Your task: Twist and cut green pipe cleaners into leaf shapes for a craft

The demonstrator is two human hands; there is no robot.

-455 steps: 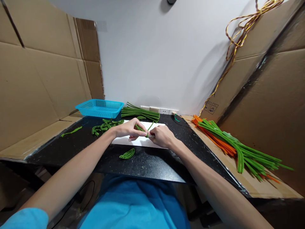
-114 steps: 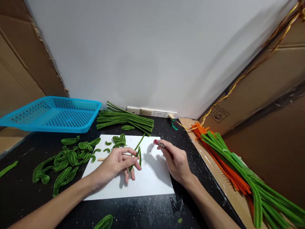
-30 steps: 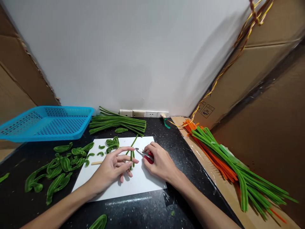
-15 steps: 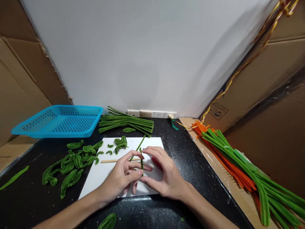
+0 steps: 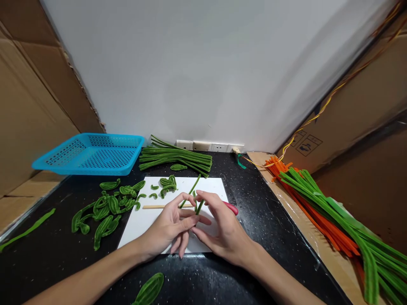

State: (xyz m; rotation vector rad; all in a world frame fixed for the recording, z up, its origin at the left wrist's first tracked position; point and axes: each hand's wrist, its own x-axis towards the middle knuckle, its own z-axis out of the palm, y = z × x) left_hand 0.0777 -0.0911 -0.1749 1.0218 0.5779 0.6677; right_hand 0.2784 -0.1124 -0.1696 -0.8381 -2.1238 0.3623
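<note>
Both my hands meet over a white sheet on the black tabletop. My left hand pinches a folded green fuzzy stem between thumb and fingers. My right hand pinches the same stem from the right, its fingers curled round it. A longer free end of the stem runs up and away across the sheet. Red-handled pliers lie on the sheet just behind my right hand. A thin wooden stick lies on the sheet by my left fingertips.
Several bent green leaf shapes lie left of the sheet, one more near the front edge. A blue mesh basket and a bundle of dark green stems sit at the back. Green and orange stems lie on cardboard to the right.
My right hand has put down the red pliers, which it held one second ago, and has come to the green stem in my left hand. Both hands now pinch it.
</note>
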